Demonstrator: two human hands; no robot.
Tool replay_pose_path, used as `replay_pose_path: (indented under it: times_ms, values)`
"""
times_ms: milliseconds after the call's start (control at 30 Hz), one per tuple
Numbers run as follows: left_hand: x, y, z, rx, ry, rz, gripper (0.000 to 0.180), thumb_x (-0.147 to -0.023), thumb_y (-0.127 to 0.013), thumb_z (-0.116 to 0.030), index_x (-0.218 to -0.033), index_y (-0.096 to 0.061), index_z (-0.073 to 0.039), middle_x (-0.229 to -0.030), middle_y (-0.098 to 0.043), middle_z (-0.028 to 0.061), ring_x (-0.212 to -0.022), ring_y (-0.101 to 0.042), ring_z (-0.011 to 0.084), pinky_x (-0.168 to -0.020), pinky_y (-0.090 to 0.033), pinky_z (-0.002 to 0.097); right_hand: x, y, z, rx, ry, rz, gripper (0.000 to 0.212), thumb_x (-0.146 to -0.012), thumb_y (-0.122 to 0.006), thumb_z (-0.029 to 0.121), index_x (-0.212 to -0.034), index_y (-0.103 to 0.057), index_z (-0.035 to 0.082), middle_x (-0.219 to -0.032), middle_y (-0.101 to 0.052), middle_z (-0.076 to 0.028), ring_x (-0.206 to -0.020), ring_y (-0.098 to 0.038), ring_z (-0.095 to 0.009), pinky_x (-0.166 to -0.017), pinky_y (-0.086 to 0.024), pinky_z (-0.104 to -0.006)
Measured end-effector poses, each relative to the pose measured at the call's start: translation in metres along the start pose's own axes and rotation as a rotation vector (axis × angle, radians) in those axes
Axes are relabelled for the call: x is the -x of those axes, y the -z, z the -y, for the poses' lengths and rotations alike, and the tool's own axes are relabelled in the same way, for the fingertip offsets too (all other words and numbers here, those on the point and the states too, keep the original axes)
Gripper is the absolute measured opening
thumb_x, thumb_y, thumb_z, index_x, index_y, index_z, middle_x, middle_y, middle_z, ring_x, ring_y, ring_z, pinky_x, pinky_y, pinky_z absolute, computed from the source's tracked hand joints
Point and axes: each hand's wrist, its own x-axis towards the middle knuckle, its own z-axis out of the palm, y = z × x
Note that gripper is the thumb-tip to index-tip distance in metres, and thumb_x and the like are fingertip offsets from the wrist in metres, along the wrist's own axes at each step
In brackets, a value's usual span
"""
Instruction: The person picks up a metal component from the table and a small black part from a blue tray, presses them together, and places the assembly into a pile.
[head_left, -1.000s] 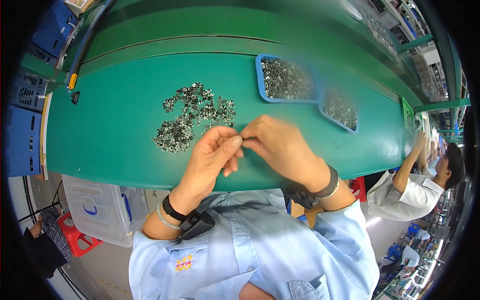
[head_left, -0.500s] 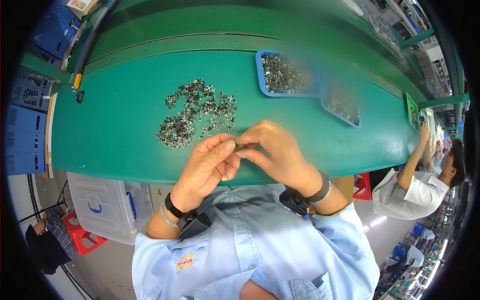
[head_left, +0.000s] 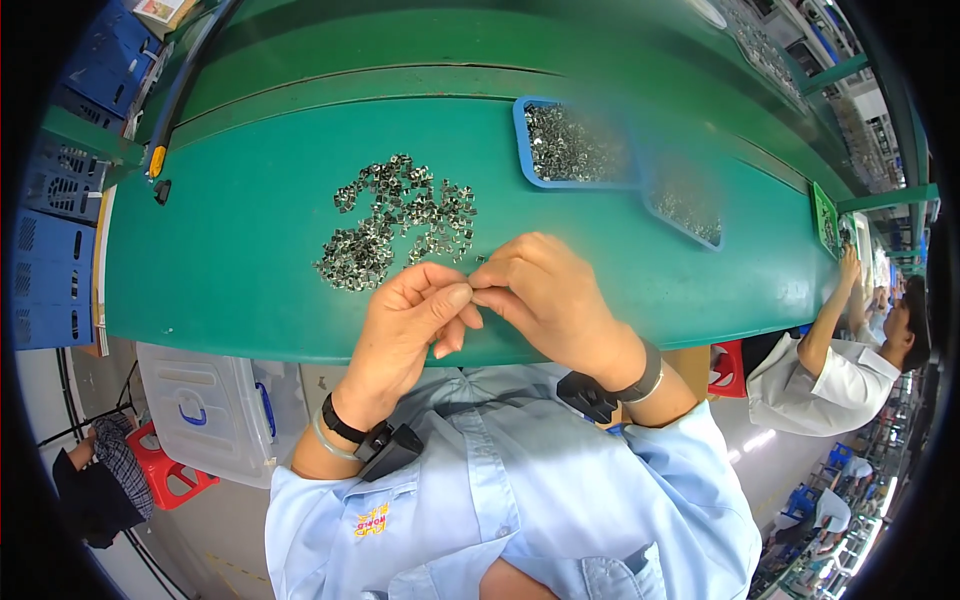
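Note:
My left hand (head_left: 412, 318) and my right hand (head_left: 545, 295) meet fingertip to fingertip over the near part of the green table. Both are closed in a pinch, thumb against forefinger. Whatever lies between the fingertips is too small and too covered to make out. Just beyond the hands spreads a loose pile of small metal parts (head_left: 360, 258), square-looking, silver and dark. One single metal part (head_left: 480, 259) lies close to the right forefinger, apart from the pile.
A blue tray (head_left: 522, 150) of small metal parts stands at the back right, with a second blue tray (head_left: 690, 238) beside it, partly blurred. The green table (head_left: 230, 220) curves along its near edge. A lidded clear box (head_left: 205, 395) is at lower left. A co-worker (head_left: 825, 375) sits at the right.
My right hand's fingers have drawn tighter against the left fingertips, closing the small gap between them. The pile and trays look the same, with a slight shift of the view.

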Motion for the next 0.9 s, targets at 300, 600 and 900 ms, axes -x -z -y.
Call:
replay_pose_path:
  times_ms: [300,600,900]
  values:
    - [0.000,0.000,0.001,0.158,0.054,0.047,0.013,-0.092,-0.057,-0.015,-0.096,-0.057,-0.002,-0.074,-0.062,0.0080,-0.054,-0.052,0.0086,-0.044,-0.036,0.0204,0.005,-0.006,-0.006,-0.205,-0.077,-0.038,0.019,-0.072,-0.071,0.005,-0.088,-0.061,0.008,-0.083,-0.060,-0.004,-0.078,-0.058,-0.022,-0.066,-0.046,-0.0331]
    - [0.000,0.002,0.004,0.178,0.027,0.063,0.015,-0.092,-0.056,-0.017,-0.096,-0.055,-0.003,-0.073,-0.061,0.0074,-0.054,-0.051,0.0089,-0.045,-0.037,0.0214,0.005,-0.007,-0.005,-0.138,-0.022,-0.039,0.019,-0.073,-0.071,0.004,-0.088,-0.061,0.008,-0.083,-0.061,-0.005,-0.077,-0.059,-0.022,-0.065,-0.047,-0.0323]
    - [0.000,-0.001,0.005,0.242,-0.034,0.132,0.013,-0.092,-0.057,-0.016,-0.094,-0.053,-0.005,-0.072,-0.060,0.0062,-0.054,-0.051,0.0101,-0.045,-0.037,0.0223,0.007,-0.015,-0.001,-0.311,-0.112,-0.109,0.015,-0.074,-0.071,0.003,-0.086,-0.062,0.007,-0.083,-0.061,-0.004,-0.077,-0.058,-0.020,-0.065,-0.047,-0.0310]
